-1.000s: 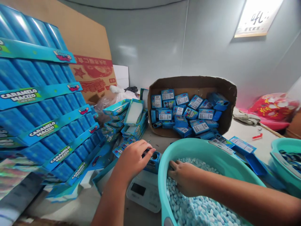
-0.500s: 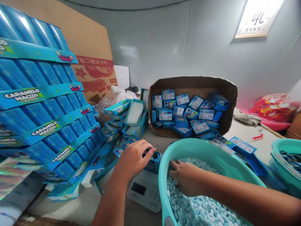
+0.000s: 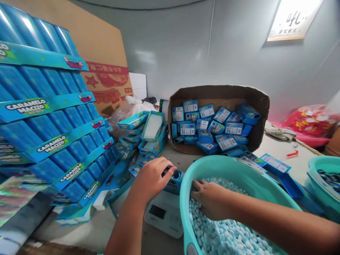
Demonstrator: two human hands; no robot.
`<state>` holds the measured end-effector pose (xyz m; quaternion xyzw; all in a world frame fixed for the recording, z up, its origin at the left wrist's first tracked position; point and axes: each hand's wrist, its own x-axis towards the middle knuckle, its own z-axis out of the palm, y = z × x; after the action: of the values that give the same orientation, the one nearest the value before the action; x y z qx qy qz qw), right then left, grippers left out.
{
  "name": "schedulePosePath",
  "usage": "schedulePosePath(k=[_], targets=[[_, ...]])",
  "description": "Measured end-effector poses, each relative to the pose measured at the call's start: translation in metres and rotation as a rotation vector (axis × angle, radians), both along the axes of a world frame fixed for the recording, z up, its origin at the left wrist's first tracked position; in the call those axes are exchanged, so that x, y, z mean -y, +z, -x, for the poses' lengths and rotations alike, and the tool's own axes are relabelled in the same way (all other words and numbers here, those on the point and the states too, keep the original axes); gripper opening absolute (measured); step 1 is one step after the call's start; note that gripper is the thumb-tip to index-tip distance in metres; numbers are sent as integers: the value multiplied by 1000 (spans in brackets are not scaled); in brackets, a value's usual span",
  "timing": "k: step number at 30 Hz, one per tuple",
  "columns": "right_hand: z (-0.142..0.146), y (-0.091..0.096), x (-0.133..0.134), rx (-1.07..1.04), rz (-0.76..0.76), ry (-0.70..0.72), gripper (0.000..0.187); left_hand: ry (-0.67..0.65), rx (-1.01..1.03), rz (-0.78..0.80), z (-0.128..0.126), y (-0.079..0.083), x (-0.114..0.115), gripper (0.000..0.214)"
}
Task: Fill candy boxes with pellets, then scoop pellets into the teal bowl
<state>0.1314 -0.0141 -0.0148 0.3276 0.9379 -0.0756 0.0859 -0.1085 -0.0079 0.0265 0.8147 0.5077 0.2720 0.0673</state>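
My left hand (image 3: pixel 154 179) is closed around a small blue candy box (image 3: pixel 174 181), which sits over a white digital scale (image 3: pixel 163 216). The palm and fingers cover much of that box. Inside the turquoise tub (image 3: pixel 233 163), my right hand (image 3: pixel 214 200) reaches down into pale blue and white candies (image 3: pixel 233 237) by the left wall. Its visible fingers are bent and slightly apart; the undersides are hidden among the candies.
A cardboard carton (image 3: pixel 220 91) of small blue boxes stands behind the tub. Stacked blue display trays (image 3: pixel 53 143) rise at left, with open trays (image 3: pixel 152 127) beside them. A second turquoise tub (image 3: pixel 322 163) stands at right.
The view has shifted very slightly. Both hands stay in nearly the same places, the left at the blue candy box and the right among the candies.
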Motion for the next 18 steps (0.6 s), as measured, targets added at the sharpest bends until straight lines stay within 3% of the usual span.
schedulePosePath(k=[18], targets=[[1,2,-1,2,-1,5,34,-3,-8,3,-1,-1,-1,23]])
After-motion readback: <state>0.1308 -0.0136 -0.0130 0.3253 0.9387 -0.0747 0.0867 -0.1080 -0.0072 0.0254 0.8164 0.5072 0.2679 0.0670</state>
